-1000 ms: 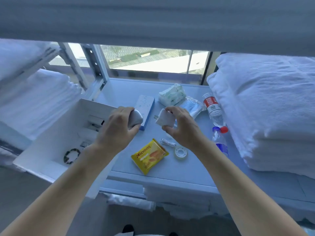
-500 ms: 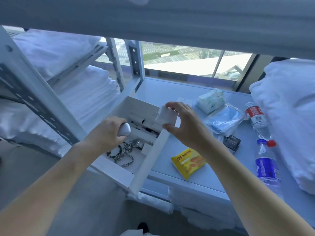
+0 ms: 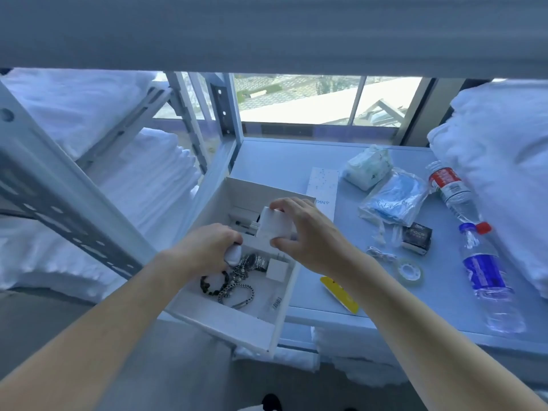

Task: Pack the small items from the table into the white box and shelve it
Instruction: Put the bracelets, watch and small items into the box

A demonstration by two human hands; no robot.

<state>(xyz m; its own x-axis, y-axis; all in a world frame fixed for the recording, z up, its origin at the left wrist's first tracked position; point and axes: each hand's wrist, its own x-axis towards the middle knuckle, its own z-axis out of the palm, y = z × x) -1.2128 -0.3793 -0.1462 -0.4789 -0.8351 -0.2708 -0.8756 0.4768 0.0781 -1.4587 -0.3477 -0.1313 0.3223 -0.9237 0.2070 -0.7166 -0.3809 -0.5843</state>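
The open white box (image 3: 228, 324) hangs off the table's left front corner. Bracelets (image 3: 234, 287), a watch, a small white plug (image 3: 276, 269) and pens lie inside it. My left hand (image 3: 204, 247) is low inside the box, closed around a small rounded grey-white object (image 3: 232, 254). My right hand (image 3: 299, 232) holds a white charger block (image 3: 272, 226) above the middle of the box. On the table lie a long white carton (image 3: 323, 188), a tissue pack (image 3: 367, 167), a bag of blue masks (image 3: 394, 200), a black box (image 3: 416, 235), a tape roll (image 3: 410, 271), a white cable (image 3: 381, 253) and a yellow snack packet (image 3: 341, 295).
Two water bottles (image 3: 483, 274) lie at the table's right side, against a stack of white towels (image 3: 498, 161). A grey metal shelf frame (image 3: 59, 188) with more folded towels stands on the left. A shelf board spans overhead, with a window behind the table.
Both hands moved left from over the table to over the box. My left hand went down into the box with its object; my right hand brought the charger block above the box.
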